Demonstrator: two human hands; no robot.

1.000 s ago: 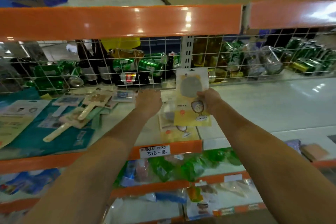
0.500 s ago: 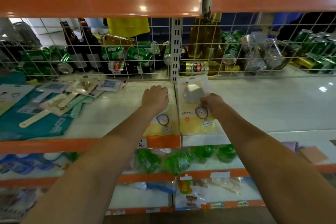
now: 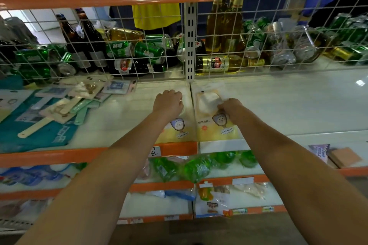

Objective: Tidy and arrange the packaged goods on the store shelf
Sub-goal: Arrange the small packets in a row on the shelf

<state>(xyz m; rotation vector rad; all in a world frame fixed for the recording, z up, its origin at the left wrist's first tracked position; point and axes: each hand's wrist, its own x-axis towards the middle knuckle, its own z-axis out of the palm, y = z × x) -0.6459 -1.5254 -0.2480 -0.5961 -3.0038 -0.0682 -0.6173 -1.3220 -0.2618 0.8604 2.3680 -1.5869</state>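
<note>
White shelf boards (image 3: 288, 103) edged in orange stretch before you, backed by a wire mesh panel (image 3: 127, 45) with green cans and brown bottles (image 3: 83, 40) behind it. To the left lies a heap of teal and cream carded goods (image 3: 49, 113). Two flat yellow-and-white packets sit side by side near the front edge. Your left hand (image 3: 168, 102) rests curled, knuckles up, on the left packet (image 3: 175, 131); your right hand (image 3: 231, 108) pinches the right packet (image 3: 211, 117) at its middle.
</note>
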